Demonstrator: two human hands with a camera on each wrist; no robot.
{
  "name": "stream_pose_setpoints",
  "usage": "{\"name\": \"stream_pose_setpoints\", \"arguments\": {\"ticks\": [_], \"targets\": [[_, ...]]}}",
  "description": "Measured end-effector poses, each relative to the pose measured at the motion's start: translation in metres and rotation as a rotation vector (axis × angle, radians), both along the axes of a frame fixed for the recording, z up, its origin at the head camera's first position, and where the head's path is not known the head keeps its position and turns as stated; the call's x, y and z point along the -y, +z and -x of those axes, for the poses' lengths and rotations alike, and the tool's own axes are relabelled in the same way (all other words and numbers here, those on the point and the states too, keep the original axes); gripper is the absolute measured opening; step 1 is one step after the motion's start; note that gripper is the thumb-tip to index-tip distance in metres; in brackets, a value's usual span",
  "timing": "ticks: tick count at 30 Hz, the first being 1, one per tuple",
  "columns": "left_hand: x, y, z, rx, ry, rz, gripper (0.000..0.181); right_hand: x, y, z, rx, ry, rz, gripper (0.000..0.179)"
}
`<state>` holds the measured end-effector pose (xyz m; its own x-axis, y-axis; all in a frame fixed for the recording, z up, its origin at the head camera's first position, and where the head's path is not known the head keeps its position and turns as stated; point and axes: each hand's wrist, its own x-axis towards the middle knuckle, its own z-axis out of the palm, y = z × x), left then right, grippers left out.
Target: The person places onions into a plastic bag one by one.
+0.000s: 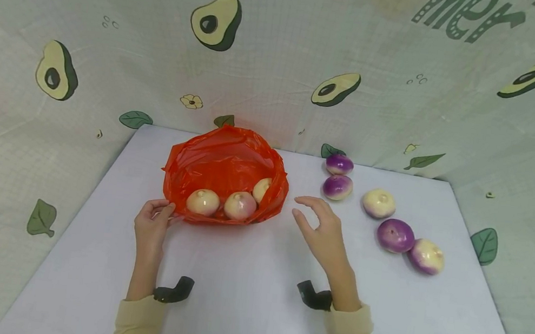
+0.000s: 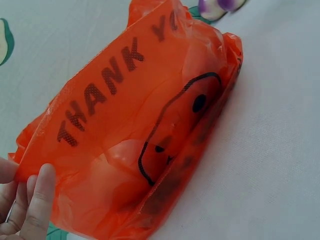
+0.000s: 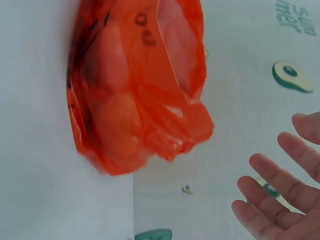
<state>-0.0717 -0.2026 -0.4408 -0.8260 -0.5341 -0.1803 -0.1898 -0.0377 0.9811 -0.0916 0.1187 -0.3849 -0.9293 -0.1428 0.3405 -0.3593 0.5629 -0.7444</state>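
Note:
A red plastic bag [image 1: 225, 171] lies with its mouth open at the table's back left, printed with "THANK" in the left wrist view. Inside it a white turnip [image 1: 203, 202], a pinkish turnip [image 1: 240, 206] and a partly covered turnip [image 1: 261, 189] show. My left hand [image 1: 155, 221] pinches the bag's near left edge between thumb and fingers. To the right of the bag, apart from it, my right hand [image 1: 322, 230] holds nothing, its thumb and fingers spread in a loose curve.
Right of the bag lie several purple and white turnips: two purple ones at the back [image 1: 337, 187], a white one [image 1: 379, 203], a purple one [image 1: 395, 235] and a white-purple one [image 1: 426, 256]. An avocado-print cloth [image 1: 269, 53] hangs behind the white table [image 1: 244, 295].

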Motion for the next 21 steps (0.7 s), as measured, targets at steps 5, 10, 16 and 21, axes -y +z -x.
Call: {"name": "stream_pose_setpoints", "arguments": {"ticks": [5, 10, 16, 21], "targets": [[-0.003, 0.007, 0.0, 0.08, -0.002, 0.032, 0.03, -0.021, -0.005, 0.001, -0.068, -0.064, 0.017, 0.024], [-0.003, 0.01, 0.002, 0.118, 0.003, 0.025, 0.028, -0.04, -0.01, 0.001, -0.084, -0.121, 0.028, 0.026], [-0.002, 0.01, 0.001, 0.111, 0.001, 0.022, 0.028, -0.06, -0.014, -0.003, -0.015, -0.193, 0.039, 0.028], [0.0, 0.003, 0.002, 0.091, 0.002, 0.041, 0.031, -0.078, -0.016, -0.006, 0.068, -0.265, 0.033, 0.033]]}}
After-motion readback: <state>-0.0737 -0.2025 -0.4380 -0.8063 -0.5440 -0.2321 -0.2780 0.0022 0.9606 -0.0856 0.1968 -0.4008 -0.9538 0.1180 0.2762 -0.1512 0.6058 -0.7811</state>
